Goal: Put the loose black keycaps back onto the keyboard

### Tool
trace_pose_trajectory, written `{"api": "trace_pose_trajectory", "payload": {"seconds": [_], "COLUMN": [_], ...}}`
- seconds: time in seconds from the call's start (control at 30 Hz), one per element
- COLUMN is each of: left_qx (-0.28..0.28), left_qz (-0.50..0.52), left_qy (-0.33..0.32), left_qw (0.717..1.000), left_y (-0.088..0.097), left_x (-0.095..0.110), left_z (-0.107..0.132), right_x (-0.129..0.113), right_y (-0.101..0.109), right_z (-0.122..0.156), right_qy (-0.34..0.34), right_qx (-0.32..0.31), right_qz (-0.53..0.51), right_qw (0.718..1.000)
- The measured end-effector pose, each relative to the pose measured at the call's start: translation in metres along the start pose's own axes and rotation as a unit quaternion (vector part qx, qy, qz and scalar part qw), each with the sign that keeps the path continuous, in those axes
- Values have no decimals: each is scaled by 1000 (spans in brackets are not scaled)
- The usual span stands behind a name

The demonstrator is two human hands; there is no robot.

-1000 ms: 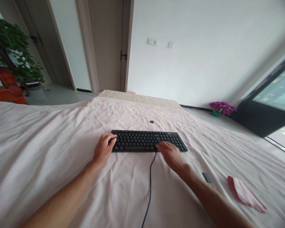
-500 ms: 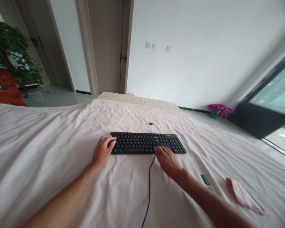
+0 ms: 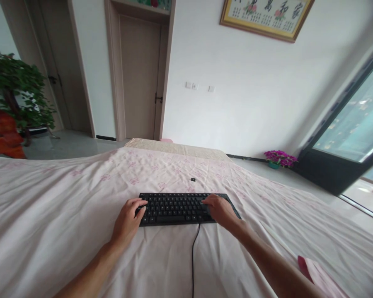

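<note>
A black keyboard point(image 3: 177, 207) lies on the pink sheet of a bed point(image 3: 65, 215), and its black cable point(image 3: 192, 258) runs toward me. My left hand point(image 3: 127, 221) is curled round the keyboard's left end, thumb on the keys. Over the keys on the right side, my right hand point(image 3: 221, 210) lies with its fingers stretched forward and holds nothing. A small black piece point(image 3: 192, 179) sits on the sheet just beyond the keyboard.
A folded pink cloth point(image 3: 317, 277) lies at the lower right by my right forearm. Beyond the bed are a closed door point(image 3: 139, 78), a potted plant point(image 3: 15, 91) at left, purple flowers point(image 3: 279, 157) and a large window point(image 3: 351, 132) at right.
The view has tilted up, showing a framed picture on the wall. My right hand moved from the keyboard's near edge up onto its right-hand keys. My left hand stayed on the left end.
</note>
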State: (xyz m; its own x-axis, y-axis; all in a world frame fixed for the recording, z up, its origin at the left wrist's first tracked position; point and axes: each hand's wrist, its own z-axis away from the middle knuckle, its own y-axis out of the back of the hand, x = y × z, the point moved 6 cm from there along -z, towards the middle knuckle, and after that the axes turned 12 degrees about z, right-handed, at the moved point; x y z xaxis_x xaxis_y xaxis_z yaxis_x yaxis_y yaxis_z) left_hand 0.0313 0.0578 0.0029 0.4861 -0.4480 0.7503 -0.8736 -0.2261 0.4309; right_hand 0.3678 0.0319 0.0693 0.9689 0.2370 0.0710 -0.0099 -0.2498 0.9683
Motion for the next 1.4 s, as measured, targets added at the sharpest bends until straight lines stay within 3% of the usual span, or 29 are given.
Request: {"api": "trace_pose_trajectory", "payload": {"seconds": [0.17,0.33,0.47,0.6,0.77,0.93,0.97,1.07,1.17,1.23,1.4], "left_qx": [0,8,14,12,8,24,23,2,-25,-34,-43], "left_qz": [1,6,8,7,-2,-1,16,117,211,248,293], "left_qy": [0,2,5,9,3,-52,-64,-67,-42,-48,-85], "left_qw": [1000,1000,1000,1000,1000,998,998,991,976,967,952], "left_y": [0,1,1,1,2,6,6,-2,-12,-15,-13], "left_x": [4,3,0,0,3,28,36,59,77,87,103], "left_z": [0,-1,-1,-1,-1,2,4,13,22,28,35], "right_x": [41,40,30,23,21,-10,-22,-61,-97,-114,-134], "right_y": [-24,-47,-61,-69,-60,-42,-38,-25,-11,-2,12], "right_z": [-64,-118,-145,-155,-148,-119,-109,-72,-35,-16,4], "right_qy": [-119,-107,-88,-85,-106,-98,-93,-96,-99,-108,-117], "right_qx": [-8,-25,-52,-74,-72,-70,-68,-51,-69,-81,-76], "right_qz": [-3,7,10,-2,-56,-185,-225,-515,-639,-673,-703], "right_qw": [993,994,995,994,990,975,967,851,760,727,697]}}
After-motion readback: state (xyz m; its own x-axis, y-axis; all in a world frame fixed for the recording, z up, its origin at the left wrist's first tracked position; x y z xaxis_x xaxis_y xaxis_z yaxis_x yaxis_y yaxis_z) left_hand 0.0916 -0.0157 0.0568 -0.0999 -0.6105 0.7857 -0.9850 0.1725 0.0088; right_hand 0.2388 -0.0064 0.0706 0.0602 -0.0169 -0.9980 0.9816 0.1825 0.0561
